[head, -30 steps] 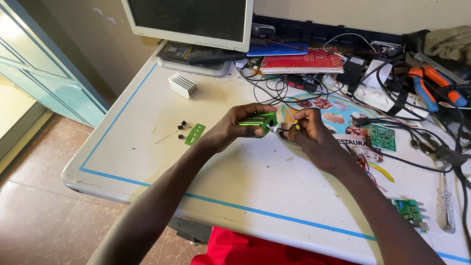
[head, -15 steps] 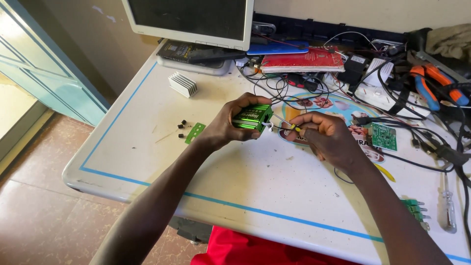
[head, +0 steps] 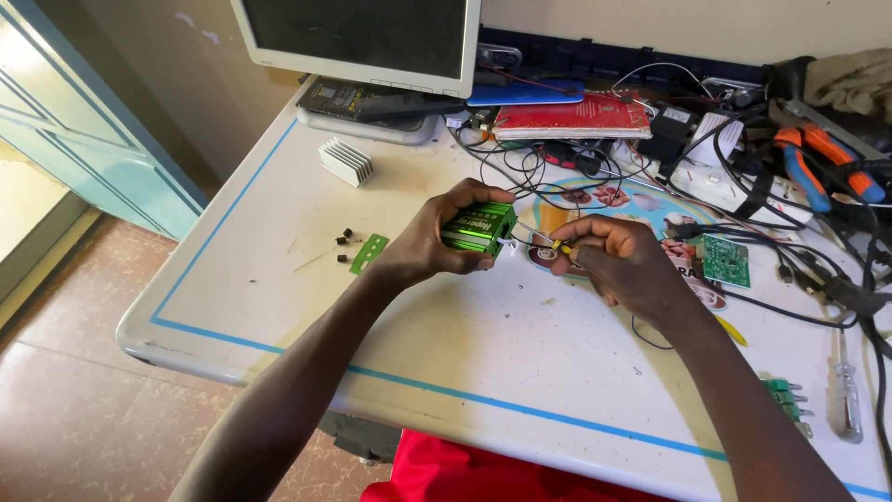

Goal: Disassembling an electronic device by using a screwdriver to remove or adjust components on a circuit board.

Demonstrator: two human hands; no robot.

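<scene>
My left hand (head: 435, 234) grips a small green metal box (head: 478, 228) and holds it a little above the white table (head: 279, 307). My right hand (head: 615, 260) pinches a thin screwdriver (head: 536, 235) with a yellow handle, its metal tip at the right end of the box. A small white piece hangs at that end of the box. Both hands are over the middle of the table, just in front of a tangle of black cables (head: 539, 167).
A green end plate (head: 368, 252) and small black parts (head: 344, 239) lie left of my left hand, a white heat sink (head: 345, 161) beyond. A monitor (head: 362, 37), red book (head: 569, 116), green circuit board (head: 726, 259), orange pliers (head: 801, 163) and another screwdriver (head: 846, 395) lie around.
The green box has turned in my left hand and moved slightly right. My right hand has drawn back to the right, holding the screwdriver at the box's end.
</scene>
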